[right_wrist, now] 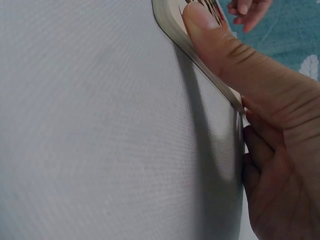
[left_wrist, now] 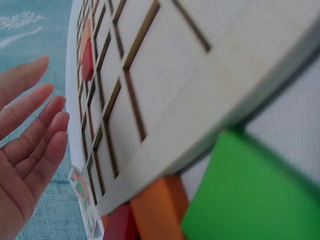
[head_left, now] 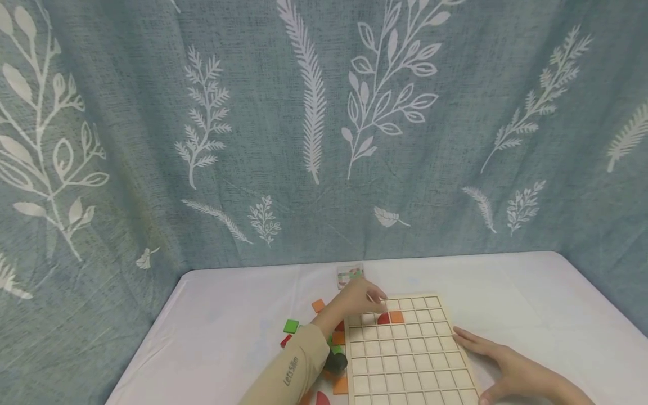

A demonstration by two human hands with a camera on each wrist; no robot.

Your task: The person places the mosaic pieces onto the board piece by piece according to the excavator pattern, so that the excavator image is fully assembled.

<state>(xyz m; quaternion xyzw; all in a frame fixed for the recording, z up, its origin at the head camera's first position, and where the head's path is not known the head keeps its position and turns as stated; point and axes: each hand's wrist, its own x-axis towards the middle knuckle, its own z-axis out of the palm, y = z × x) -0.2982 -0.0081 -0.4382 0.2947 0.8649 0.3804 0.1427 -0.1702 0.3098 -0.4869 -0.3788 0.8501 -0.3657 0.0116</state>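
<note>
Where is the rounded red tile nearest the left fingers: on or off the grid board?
On: the head view shows the red tile on the grid board, beside an orange square. Cannot tell if fully seated.

The curtain (head_left: 255, 143) is showing white leaf sprigs on blue-green. The grid board (head_left: 405, 348) is displaying brown lines over pale wood. One piece (head_left: 383, 319) is showing red, one square tile (head_left: 397, 317) orange. The sleeve (head_left: 304, 351) is looking beige.
</note>
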